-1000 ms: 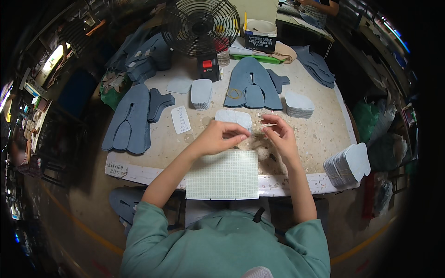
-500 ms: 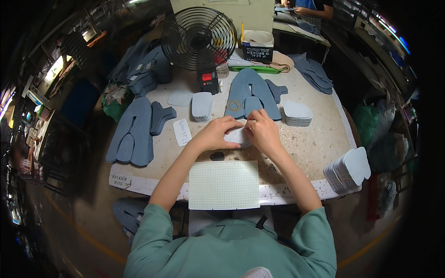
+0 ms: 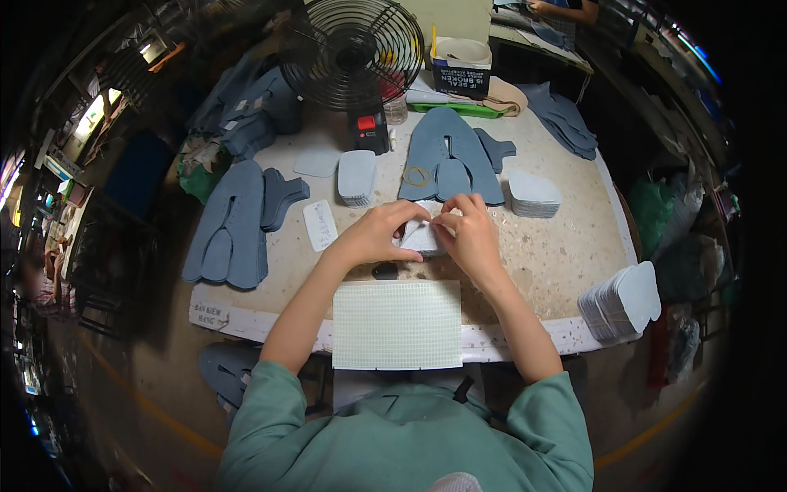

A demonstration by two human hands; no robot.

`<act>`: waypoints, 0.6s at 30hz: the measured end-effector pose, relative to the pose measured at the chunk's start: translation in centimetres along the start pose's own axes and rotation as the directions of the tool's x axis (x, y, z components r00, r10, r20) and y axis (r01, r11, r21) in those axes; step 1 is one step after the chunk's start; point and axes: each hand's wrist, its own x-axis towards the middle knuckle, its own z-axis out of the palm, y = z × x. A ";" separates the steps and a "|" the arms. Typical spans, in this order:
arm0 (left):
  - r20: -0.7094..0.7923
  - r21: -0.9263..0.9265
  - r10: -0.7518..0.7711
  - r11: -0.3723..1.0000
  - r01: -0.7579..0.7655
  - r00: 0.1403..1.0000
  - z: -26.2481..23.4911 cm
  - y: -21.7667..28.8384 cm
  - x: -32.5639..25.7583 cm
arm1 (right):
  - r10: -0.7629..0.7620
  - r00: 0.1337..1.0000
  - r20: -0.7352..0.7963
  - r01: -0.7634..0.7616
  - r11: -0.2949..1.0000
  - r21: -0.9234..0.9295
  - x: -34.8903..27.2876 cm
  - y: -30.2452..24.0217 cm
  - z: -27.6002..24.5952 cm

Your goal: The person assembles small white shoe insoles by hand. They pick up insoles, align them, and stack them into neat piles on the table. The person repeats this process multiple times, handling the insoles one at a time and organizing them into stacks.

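Note:
A small stack of pale cut pieces lies on the table in front of me. My left hand curls around its left side, thumb at the near edge and fingers over the far edge. With bent fingertips pressed together, my right hand pinches the top piece, part of which is raised off the stack. The exact grip is partly hidden by the fingers. Closer to me, a pale sheet printed with a fine grid of tiny marks overhangs the table's front edge. A small black object sits just beyond that sheet.
Blue-grey shoe-upper pieces are piled at left; more lie ahead with a rubber band. Pale stacks stand at centre, right and the front right corner. A black fan and a tub stand behind.
The top piece of the small stack now shows a raised part between my hands. My right fingertips have shifted slightly on it. The whole view has tilted a little.

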 end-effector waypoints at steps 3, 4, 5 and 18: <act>0.023 -0.036 -0.048 0.998 0.049 0.999 -0.3 -0.5 0.1 | 0.101 0.994 -0.035 -0.100 0.995 0.029 0.5 0.7 -0.7; 0.013 -0.055 -0.064 0.996 0.064 0.998 -0.3 -0.6 0.2 | 0.149 0.989 -0.011 -0.147 0.986 0.083 0.6 0.9 -1.1; 0.010 -0.080 -0.110 0.991 0.110 0.994 -0.3 -0.7 0.2 | 0.194 0.981 0.018 -0.195 0.971 0.135 0.6 1.0 -1.4; 0.001 -0.019 -0.047 0.999 0.047 0.999 0.1 -0.4 0.1 | 0.151 0.987 -0.060 -0.149 0.988 0.032 0.5 0.6 -0.4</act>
